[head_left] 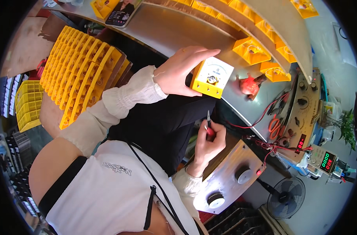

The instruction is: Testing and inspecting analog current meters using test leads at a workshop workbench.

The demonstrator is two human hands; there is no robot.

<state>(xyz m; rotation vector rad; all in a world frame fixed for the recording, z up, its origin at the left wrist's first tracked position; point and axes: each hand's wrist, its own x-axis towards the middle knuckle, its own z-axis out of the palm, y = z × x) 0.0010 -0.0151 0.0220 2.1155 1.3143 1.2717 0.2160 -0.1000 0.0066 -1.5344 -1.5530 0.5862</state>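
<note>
My left hand [179, 69] is closed around the edge of a yellow galvanometer [212, 83], thumb on one side and fingers on the other. The meter has a white dial face, a small mechanism showing in its middle and several terminals along its yellow lower edge. It is held up over my lap, at the table's front edge. Below it and to the right, my right hand [210, 145] grips a pointed tool [211, 133] with a red handle. The tool's slim dark metal tip points up toward the meter, apart from it. Whether it has one jaw or two is unclear.
Yellow meter housings [252, 51] stand on the curved shelf and the metal table [178, 29]. A red lump [249, 85], orange scissors [274, 126], a control panel [302, 102] and wires lie right. Stacked yellow housings [78, 66] rise at left; a knobbed wooden box [229, 178] sits lower right.
</note>
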